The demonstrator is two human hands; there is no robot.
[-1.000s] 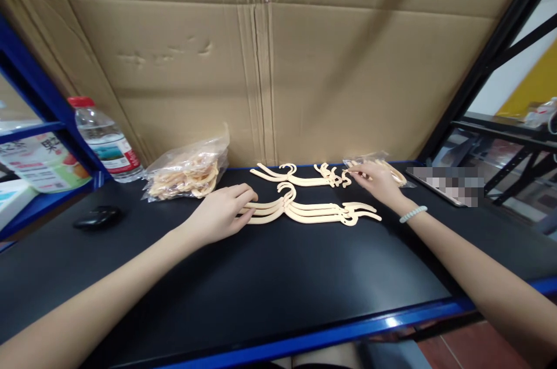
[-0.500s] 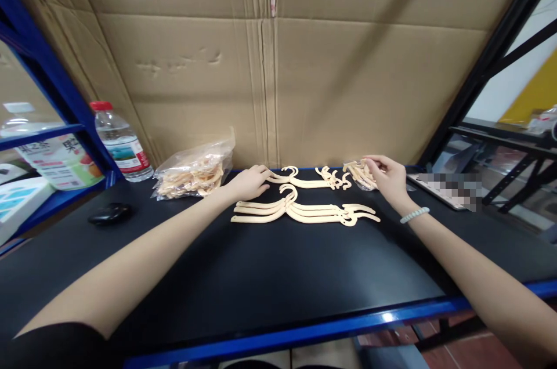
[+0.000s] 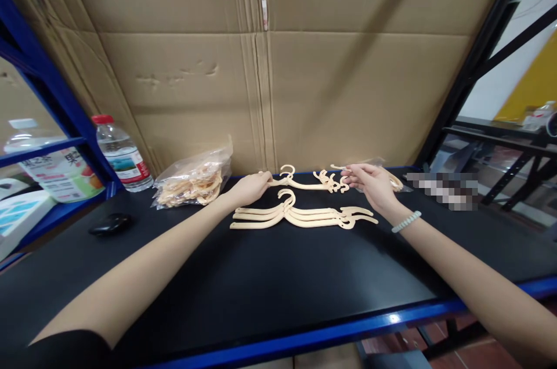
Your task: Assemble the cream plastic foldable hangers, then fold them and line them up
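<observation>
Centre frame: left hand (image 3: 252,188) had shifted from the front hanger stack (image 3: 300,217) to clasp the rear hanger (image 3: 304,184) by its left end. Right hand (image 3: 369,184), off the small bag (image 3: 395,181), pinched a clip (image 3: 337,168) at the hanger's right end.

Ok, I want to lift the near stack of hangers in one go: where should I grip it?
Probably the neck just below the hooks, from above, pinching across it: there the stack of hangers is bunched and narrow, while its arm ends fan apart on the table.
</observation>
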